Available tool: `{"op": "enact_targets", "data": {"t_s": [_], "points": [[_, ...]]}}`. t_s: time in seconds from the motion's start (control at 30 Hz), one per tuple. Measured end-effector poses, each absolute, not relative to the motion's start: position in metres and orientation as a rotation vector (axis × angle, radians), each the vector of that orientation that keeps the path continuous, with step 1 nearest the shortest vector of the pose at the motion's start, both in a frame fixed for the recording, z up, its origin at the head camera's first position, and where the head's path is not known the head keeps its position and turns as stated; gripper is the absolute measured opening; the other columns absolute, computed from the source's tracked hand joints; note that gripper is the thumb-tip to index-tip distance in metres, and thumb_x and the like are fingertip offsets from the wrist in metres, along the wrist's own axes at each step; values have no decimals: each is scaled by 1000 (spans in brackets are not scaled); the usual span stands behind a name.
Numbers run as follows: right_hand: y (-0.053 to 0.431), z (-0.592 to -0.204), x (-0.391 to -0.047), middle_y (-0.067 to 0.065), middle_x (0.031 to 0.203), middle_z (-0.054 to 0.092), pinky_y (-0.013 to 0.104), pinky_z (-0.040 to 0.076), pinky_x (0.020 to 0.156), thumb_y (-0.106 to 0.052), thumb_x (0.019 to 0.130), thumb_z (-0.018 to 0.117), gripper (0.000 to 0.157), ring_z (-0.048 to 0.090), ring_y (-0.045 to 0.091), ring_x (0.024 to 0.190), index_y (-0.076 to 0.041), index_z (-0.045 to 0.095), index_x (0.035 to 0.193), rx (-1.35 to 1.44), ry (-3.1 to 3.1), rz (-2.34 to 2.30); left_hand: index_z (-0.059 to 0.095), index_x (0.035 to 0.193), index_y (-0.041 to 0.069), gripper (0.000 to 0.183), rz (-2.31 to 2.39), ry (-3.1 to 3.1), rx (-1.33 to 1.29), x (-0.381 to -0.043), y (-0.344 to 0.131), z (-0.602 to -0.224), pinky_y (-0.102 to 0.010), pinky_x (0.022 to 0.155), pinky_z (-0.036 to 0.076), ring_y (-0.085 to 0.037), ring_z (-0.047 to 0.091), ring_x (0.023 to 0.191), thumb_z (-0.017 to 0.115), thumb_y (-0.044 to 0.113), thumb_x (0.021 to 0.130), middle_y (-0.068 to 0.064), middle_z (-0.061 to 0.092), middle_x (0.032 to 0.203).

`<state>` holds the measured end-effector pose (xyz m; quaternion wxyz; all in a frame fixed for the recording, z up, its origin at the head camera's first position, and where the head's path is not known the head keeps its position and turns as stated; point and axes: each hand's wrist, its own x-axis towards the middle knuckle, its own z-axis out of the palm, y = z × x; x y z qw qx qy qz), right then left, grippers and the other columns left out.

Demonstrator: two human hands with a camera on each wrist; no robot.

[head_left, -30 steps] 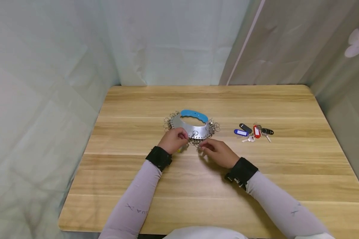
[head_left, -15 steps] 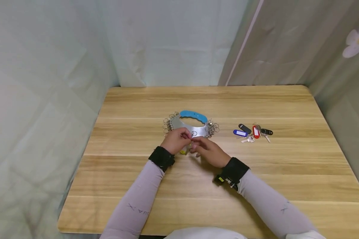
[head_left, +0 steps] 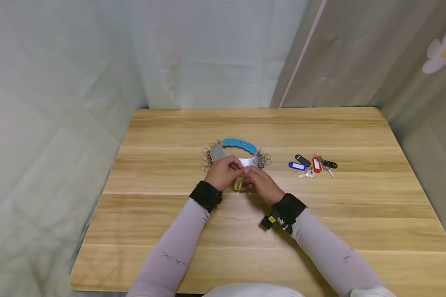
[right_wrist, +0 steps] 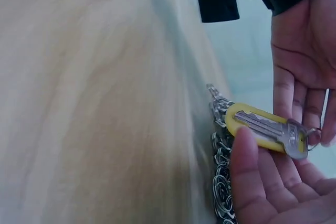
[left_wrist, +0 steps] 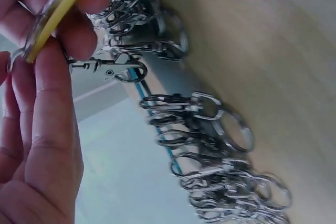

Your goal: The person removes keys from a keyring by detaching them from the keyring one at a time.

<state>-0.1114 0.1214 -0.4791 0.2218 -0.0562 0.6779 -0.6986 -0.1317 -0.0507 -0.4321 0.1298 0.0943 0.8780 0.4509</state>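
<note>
In the head view my left hand (head_left: 223,172) and right hand (head_left: 263,185) meet at the fingertips over the near edge of a metal key holder plate (head_left: 218,154) with a blue handle (head_left: 240,144). Between them hangs a yellow key tag (head_left: 238,184). The right wrist view shows a silver key (right_wrist: 262,127) lying along that tag, both on a small split ring (right_wrist: 313,132). My left fingertips pinch the ring. My right fingers hold the tag and ring end; the exact thumb contact is partly hidden. Metal snap clips (left_wrist: 197,140) with rings line the plate's edge.
Right of the holder lie loose tagged keys: a blue tag (head_left: 297,166), a red tag (head_left: 316,164) and black tags (head_left: 302,160), with silver keys (head_left: 307,174) among them. The wooden table (head_left: 163,231) meets curtains (head_left: 215,62) behind and at both sides.
Both hands have come together, the right moving left and the left slightly right, at the plate's near edge. The yellow tag, mostly hidden before, now shows between them. The loose keys lie unchanged.
</note>
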Motion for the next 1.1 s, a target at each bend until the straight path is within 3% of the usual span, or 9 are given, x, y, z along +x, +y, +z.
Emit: {"op": "enact_targets", "data": {"t_s": [0.1,0.2,0.33,0.47,0.63,0.93,1.1], "points": [[121,-479,-115,4,105,65,35,59,82,-24,109,37,39,67,14,87,5,51,131,-80,1795,-2005,70,99,11,12,1286,2582,272,-131,-47,-429,-30,79,54,-16,69,87,66,22,96,-5,74,95],[123,-480,-120,0,98,66,29,57,76,-22,108,39,34,67,13,84,3,54,126,-36,1777,-2029,71,100,14,13,1262,2614,255,-131,-44,-426,-31,78,54,-15,69,85,62,24,98,-2,75,95],[124,-482,-125,3,95,67,25,50,69,-20,106,46,29,63,14,77,2,60,119,-52,1846,-1996,70,99,15,13,1259,2643,249,-132,-43,-425,-29,72,51,-15,67,81,59,21,98,-2,75,92],[122,-486,-128,4,91,65,22,43,65,-16,103,54,23,54,11,72,3,64,111,-56,1918,-1979,69,101,13,11,1274,2648,238,-133,-45,-425,-32,77,54,-17,70,88,60,19,97,-4,75,96],[122,-488,-130,6,86,60,22,36,58,-11,103,52,26,43,9,61,13,60,110,-54,1943,-1995,71,107,9,14,1234,2698,250,-137,-51,-426,-36,84,55,-22,69,94,64,14,95,-8,74,100],[122,-484,-130,4,84,56,23,37,60,-10,103,51,22,44,11,65,10,59,109,-54,1948,-2027,76,100,8,15,1049,2770,355,-146,-54,-435,-27,71,47,-20,63,82,70,10,87,-7,71,86],[124,-485,-132,1,83,55,23,36,61,-11,105,50,22,42,11,64,9,56,106,-116,1933,-2045,77,104,10,16,1034,2725,368,-147,-53,-442,-28,73,48,-19,64,84,71,14,90,-6,71,87]]}}
